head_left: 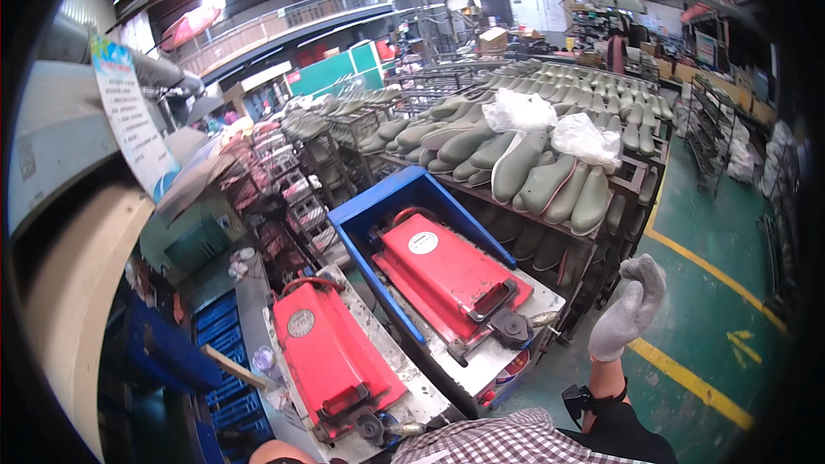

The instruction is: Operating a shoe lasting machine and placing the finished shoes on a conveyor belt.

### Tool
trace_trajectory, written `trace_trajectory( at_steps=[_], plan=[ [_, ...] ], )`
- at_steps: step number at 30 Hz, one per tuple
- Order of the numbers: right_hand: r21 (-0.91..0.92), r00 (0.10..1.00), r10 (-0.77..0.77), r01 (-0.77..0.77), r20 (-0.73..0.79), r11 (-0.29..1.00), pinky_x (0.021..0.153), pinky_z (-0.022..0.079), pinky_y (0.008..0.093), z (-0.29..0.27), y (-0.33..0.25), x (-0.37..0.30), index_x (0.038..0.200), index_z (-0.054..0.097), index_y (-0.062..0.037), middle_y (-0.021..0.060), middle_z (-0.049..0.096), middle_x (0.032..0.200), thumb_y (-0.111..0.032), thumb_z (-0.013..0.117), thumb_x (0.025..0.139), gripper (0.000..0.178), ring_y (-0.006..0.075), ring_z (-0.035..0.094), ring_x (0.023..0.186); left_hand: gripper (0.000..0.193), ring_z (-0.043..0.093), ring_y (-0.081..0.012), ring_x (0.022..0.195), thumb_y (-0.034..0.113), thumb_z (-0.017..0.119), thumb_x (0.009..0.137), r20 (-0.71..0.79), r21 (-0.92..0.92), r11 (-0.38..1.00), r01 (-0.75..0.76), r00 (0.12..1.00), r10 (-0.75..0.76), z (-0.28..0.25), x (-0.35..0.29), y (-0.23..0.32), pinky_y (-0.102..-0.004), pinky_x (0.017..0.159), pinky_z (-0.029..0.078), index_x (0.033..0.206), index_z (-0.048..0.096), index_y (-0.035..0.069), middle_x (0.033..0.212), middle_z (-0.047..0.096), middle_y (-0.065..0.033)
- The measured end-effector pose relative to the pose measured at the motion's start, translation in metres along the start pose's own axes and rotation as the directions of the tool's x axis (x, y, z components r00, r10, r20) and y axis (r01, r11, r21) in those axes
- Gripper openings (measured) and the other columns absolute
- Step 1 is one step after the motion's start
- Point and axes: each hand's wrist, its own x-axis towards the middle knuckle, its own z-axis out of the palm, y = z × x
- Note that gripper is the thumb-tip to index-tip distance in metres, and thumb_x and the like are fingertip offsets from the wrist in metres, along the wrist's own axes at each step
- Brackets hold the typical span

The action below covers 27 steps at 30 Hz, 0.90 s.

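My right hand, in a pale grey knit glove, is raised at the right above the green floor. Its fingers are bent and held together, and nothing shows in them. A small black device is strapped at that wrist. My left hand is out of sight; only a bit of the left arm shows at the lower edge. In front of me stand two red-covered machines with black handles: the left one and the right one, the latter inside a blue metal guard. Neither is touched by my right hand.
Behind the machines a rack holds many olive-green shoes, with crumpled white plastic bags on top. Yellow lines mark the green floor at right. Shelving racks stand farther right. A wooden stick and blue slats lie left.
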Motion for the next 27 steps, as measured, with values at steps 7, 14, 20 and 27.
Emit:
trace_trajectory(
  at_steps=[7, 14, 20, 27],
  plan=[
    [-0.076, 0.991, 0.127, -0.123, 0.044, 0.989, 0.099, 0.05, 0.0347, -0.006, -0.004, -0.01, 0.133, 0.061, 0.0019, 0.0083, 0.06, 0.121, 0.006, 0.045, 0.097, 0.04, 0.0175, 0.06, 0.106, 0.042, 0.056, -0.0328, 0.124, 0.029, 0.052, 0.106, 0.035, -0.166, 0.986, -0.024, 0.999, 0.03, 0.032, 0.007, -0.004, -0.0498, 0.111, 0.041, 0.14, 0.051, 0.005, 0.126, 0.062, -0.0156],
    [-0.093, 0.986, 0.16, -0.155, 0.052, 0.983, 0.098, 0.049, 0.0317, -0.003, -0.012, -0.018, 0.131, 0.06, 0.001, 0.0082, 0.056, 0.118, 0.009, 0.047, 0.094, 0.041, 0.016, 0.057, 0.103, 0.04, 0.056, -0.0323, 0.124, 0.029, 0.052, 0.106, 0.004, -0.255, 0.967, -0.02, 1.0, 0.022, 0.042, -0.001, -0.003, -0.0497, 0.109, 0.041, 0.139, 0.052, 0.007, 0.125, 0.063, -0.0141],
    [-0.065, 0.98, 0.193, -0.19, 0.042, 0.98, 0.097, 0.049, 0.032, -0.007, -0.023, -0.017, 0.133, 0.06, 0.0005, 0.0071, 0.056, 0.115, 0.007, 0.048, 0.095, 0.04, 0.0159, 0.057, 0.103, 0.039, 0.056, -0.0319, 0.123, 0.03, 0.052, 0.106, -0.048, -0.287, 0.958, 0.019, 0.998, -0.034, 0.042, -0.02, 0.009, -0.0496, 0.108, 0.042, 0.139, 0.053, 0.009, 0.125, 0.063, -0.0129],
    [-0.115, 0.978, 0.183, -0.172, 0.096, 0.978, 0.091, 0.049, 0.0313, 0.006, -0.015, -0.02, 0.132, 0.061, 0.0009, 0.0063, 0.062, 0.108, 0.002, 0.048, 0.098, 0.037, 0.0157, 0.058, 0.098, 0.037, 0.056, -0.0315, 0.123, 0.03, 0.052, 0.106, -0.073, -0.223, 0.974, -0.035, 0.997, 0.019, 0.026, -0.018, 0.009, -0.0496, 0.107, 0.042, 0.138, 0.053, 0.011, 0.124, 0.064, -0.0114]
  ],
)
